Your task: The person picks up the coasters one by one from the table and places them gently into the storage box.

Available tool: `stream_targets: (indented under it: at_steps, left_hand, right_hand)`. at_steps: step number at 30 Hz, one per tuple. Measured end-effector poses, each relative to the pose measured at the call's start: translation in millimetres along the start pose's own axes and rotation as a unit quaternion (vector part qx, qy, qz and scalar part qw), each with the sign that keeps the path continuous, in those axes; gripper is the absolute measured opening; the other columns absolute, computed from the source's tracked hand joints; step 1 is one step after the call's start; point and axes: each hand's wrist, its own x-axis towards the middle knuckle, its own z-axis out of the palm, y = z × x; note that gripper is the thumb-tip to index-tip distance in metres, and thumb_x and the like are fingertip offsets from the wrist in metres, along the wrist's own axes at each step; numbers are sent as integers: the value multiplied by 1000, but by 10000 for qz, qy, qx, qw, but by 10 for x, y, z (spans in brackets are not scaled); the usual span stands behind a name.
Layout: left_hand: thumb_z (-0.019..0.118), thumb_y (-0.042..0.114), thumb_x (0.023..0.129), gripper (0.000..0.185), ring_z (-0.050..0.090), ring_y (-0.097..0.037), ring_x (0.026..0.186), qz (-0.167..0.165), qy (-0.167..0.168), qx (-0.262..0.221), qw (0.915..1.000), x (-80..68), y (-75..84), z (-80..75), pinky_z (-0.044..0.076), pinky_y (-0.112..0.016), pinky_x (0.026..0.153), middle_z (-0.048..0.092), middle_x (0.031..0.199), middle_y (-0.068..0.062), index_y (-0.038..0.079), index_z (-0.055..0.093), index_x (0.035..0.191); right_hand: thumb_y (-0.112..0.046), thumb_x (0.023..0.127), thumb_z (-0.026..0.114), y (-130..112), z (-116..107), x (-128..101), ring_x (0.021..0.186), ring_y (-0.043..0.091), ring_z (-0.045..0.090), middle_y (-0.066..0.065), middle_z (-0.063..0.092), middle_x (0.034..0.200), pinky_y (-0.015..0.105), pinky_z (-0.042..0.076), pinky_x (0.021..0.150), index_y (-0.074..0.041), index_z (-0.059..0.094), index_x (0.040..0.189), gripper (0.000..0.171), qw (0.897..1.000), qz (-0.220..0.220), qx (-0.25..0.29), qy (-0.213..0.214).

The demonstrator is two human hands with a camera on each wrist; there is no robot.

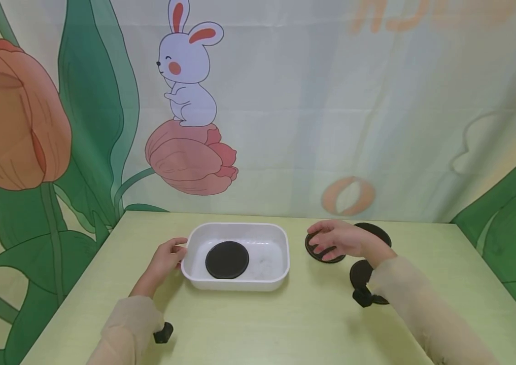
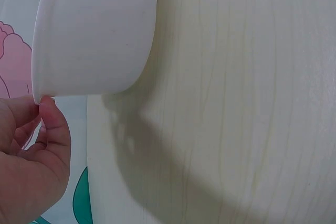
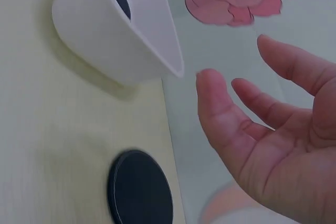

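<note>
A white tray (image 1: 264,253), long across the lower centre, black disc (image 1: 227,260) inside, is pinched at its left end by the left hand (image 1: 166,257). Right of it, a second disc (image 3: 140,190) is overhung by the nearer right hand (image 1: 339,238) — fingers parted, nothing held.

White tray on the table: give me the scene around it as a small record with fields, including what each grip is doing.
Container: white tray, on the tabletop
Contents: one black disc, left of centre
Left grip: pinches the rim at the tray's left end
Right grip: holds nothing; above the nearest outside disc
Other discs: far disc and near disc, both partly hidden by the right arm
Backdrop: printed with a rabbit and tulips
</note>
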Motion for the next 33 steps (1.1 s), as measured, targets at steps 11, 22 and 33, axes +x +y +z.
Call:
stream_targets:
  at_steps: [11,22,33]
  left_hand:
    - [44,8,92,35,52,-19,79,-54,-2,28,10000,-3,-3,-4,46,-24,64,51,105,-19,1,42,126]
    - [44,7,91,35,54,-20,79,29,-6,16,10000,16,-13,-4,46,-24,63,52,105,-22,-1,42,125]
    - [44,7,91,35,55,-22,80,46,-26,-9,10000,-3,-1,-6,46,-23,62,51,105,-22,-1,42,125]
  right_hand:
    - [-11,84,57,322,-486,-338,81,18,58,3,58,94,33,50,68,-1,32,126,50,9995,-105,-117,278]
    - [-17,85,56,681,-788,-511,80,17,55,6,54,97,32,47,70,5,24,131,60,9940,290,-573,888]
    - [-22,85,56,956,-943,-583,81,18,51,3,52,93,32,44,70,4,28,131,59,9827,555,-962,1482]
